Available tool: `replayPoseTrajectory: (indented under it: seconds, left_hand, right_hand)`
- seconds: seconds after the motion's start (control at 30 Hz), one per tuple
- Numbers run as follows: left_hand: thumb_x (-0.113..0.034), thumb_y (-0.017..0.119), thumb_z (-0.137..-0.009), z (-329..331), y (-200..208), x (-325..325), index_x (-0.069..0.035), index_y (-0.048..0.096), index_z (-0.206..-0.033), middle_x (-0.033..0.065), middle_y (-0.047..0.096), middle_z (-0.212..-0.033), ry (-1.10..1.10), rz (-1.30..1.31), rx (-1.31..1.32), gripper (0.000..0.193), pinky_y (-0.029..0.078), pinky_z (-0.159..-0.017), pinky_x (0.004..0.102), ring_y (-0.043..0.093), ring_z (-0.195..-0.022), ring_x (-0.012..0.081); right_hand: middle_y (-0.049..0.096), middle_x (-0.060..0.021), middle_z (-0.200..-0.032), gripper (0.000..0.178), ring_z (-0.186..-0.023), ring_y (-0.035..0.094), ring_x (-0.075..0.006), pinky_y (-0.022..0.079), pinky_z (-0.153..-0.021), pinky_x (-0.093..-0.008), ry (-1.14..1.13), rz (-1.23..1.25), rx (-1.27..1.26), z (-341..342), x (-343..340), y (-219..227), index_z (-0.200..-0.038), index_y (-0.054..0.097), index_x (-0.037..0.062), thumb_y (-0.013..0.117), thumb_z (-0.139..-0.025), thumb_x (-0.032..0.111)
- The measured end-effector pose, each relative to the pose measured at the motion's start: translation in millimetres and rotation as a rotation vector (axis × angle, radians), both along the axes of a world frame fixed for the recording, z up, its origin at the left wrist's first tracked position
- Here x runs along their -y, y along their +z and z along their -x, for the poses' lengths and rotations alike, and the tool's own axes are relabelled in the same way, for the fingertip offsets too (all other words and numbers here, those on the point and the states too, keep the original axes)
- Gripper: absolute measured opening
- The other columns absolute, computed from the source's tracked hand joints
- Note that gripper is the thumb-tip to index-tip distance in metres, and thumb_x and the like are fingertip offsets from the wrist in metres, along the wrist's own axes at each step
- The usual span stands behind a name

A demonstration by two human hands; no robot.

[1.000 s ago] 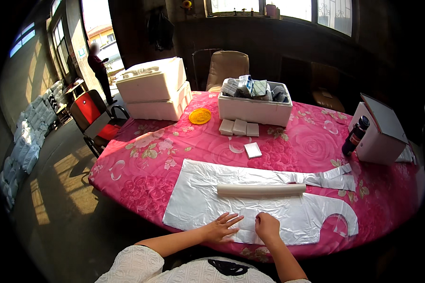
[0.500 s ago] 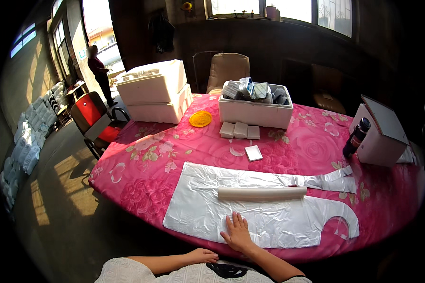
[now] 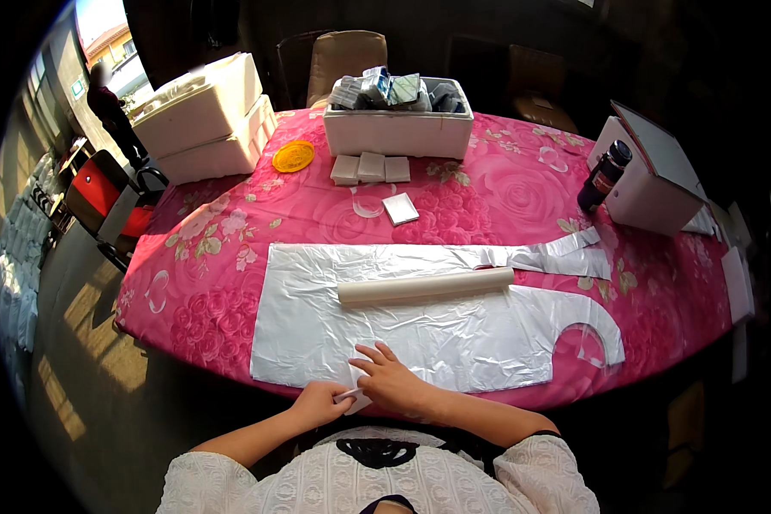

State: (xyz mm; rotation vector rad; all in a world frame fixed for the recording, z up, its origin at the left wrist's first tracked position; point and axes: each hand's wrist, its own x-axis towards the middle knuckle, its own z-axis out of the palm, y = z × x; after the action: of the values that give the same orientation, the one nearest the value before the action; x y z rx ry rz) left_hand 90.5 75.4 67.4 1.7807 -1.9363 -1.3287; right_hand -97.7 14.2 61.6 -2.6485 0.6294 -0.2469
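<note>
plainly, a thin white sheet (image 3: 358, 405), left fingers (image 3: 333, 391) pinching it, right fingers (image 3: 367, 367) spread, grip unclear, counter edge (image 3: 531, 396) close, bare pink cloth (image 3: 218, 287) leftward

Workshop-like room: pale sacks (image 3: 17, 274) piled along wall, foam boxes (image 3: 199, 120) stacked on table (image 3: 522, 201).

No lettering anywhere can be read.
</note>
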Motion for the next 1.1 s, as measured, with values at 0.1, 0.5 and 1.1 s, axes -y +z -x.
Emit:
replayPoseTrajectory:
  seconds: [0.1,0.5,1.1]
  left_hand:
    - [-0.014,0.067,-0.075,0.5,3.7,13.6,-0.003,0.060,-0.105,0.0104,0.063,-0.100,0.130,0.319,-0.154,0.033,0.051,-0.067,0.0287,0.063,-0.083,0.0175]
    - [-0.017,0.062,-0.081,13.4,-12.7,38.4,-0.006,0.054,-0.116,0.0088,0.059,-0.111,0.008,0.322,-0.312,0.038,0.048,-0.079,0.0298,0.060,-0.096,0.0180]
    - [-0.017,0.059,-0.083,18.8,-30.6,26.9,-0.007,0.054,-0.117,0.0100,0.059,-0.109,-0.085,0.305,-0.306,0.035,0.048,-0.078,0.0298,0.060,-0.093,0.0196]
  right_hand:
    - [0.061,-0.0045,-0.097,0.008,-0.105,0.049,-0.0255,0.032,-0.097,-0.0439,-0.092,-0.039,0.262,14.7,46.7,4.3,-0.076,0.062,0.0083,0.066,-0.069,0.011]
    - [0.064,-0.0065,-0.081,0.019,-0.072,0.059,-0.0126,0.046,-0.067,-0.0255,-1.025,-0.416,0.813,26.8,314.4,-45.2,-0.091,0.063,-0.0018,0.064,-0.078,0.013]
    - [0.059,-0.0148,-0.107,0.043,-0.103,0.051,-0.0301,0.040,-0.090,-0.0375,-0.325,-0.152,0.067,108.4,164.7,-7.6,-0.108,0.060,0.0051,0.070,-0.073,0.026]
